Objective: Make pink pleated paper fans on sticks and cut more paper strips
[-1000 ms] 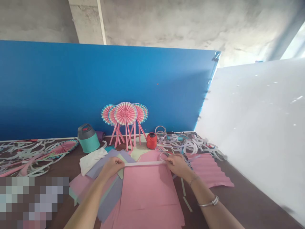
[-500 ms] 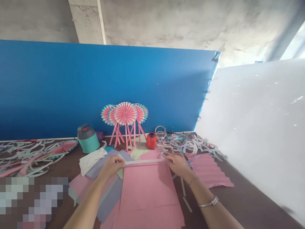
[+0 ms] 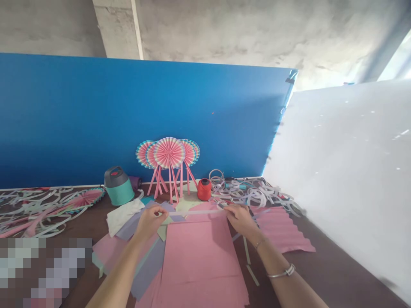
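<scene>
Stretched level between both hands is a pale strip of tape [image 3: 194, 212], just beyond the far edge of a pink paper sheet [image 3: 199, 248]. My left hand [image 3: 153, 220] pinches its left end between thumb and fingers. At the other end, my right hand [image 3: 239, 219] is closed on the strip. Beside the right fingertips is a small pale ring-like thing, partly hidden, which I cannot make out clearly. More pink paper lies under the sheet, and purple paper [image 3: 149, 261] sticks out on the left.
Pink pleated paper fans [image 3: 169, 152] stand at the back, near a red spool [image 3: 204, 190] and a teal container [image 3: 118, 188]. Curled strips [image 3: 257, 196] are heaped on the right, others on the left. Rippled pink paper [image 3: 282, 229] lies beyond my right wrist.
The strip has shifted slightly up and away from the pink sheet's far edge, and the left hand has risen a little. Both hands keep hold of it.
</scene>
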Demonstrator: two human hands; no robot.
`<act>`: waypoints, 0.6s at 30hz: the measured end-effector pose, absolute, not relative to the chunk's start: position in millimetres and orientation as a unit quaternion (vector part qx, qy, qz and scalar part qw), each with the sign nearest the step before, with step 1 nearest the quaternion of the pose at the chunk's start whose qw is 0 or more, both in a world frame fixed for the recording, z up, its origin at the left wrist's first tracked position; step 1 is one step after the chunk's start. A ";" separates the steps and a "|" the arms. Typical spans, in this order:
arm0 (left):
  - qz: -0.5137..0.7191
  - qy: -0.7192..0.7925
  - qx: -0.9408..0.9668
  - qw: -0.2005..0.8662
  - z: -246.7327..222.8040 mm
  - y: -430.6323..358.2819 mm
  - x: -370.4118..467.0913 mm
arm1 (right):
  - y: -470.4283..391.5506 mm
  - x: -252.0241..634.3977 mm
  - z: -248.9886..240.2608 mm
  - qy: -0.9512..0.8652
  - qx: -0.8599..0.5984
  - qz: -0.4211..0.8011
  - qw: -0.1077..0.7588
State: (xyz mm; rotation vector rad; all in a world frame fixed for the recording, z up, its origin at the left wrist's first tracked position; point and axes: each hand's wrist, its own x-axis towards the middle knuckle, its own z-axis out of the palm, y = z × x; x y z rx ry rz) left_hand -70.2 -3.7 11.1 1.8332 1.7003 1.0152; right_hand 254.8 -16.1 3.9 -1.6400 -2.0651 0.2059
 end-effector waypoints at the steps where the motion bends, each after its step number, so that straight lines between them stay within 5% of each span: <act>1: 0.365 0.615 0.663 0.221 9.9 -3.1 -70.5 | -15.8 254.9 3.2 -0.758 -0.600 0.076 0.245; 11: 0.372 0.609 0.670 0.205 9.3 -2.2 -69.7 | -16.7 254.8 4.9 -0.755 -0.601 0.076 0.253; 18: 0.448 0.565 0.692 -0.012 18.6 -18.1 -56.5 | -12.5 257.2 3.3 -0.675 -0.588 0.173 0.410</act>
